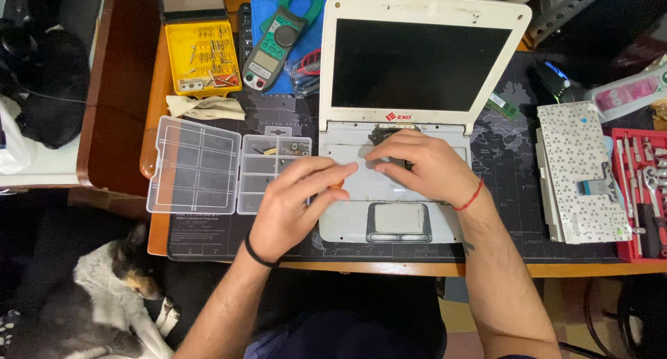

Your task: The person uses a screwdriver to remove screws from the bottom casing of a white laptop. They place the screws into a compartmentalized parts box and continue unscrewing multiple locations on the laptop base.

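A small white laptop (424, 25) lies open on the desk mat with its keyboard taken off, so the bare tray (347, 140) shows. My left hand (295, 202) reaches in from the left and holds a thin tool with an orange handle (336, 186), mostly hidden by the fingers. My right hand (420, 166) rests on the middle of the tray, its fingertips meeting those of the left hand. Both wrists wear a band, black on the left and red on the right.
A clear compartment box (229, 166) lies open left of the laptop. Behind it are a yellow bit case (201, 56) and a green clamp meter (281, 36). The removed keyboard (580, 171) and a red socket set (643, 192) lie right. A dog (90, 303) lies below left.
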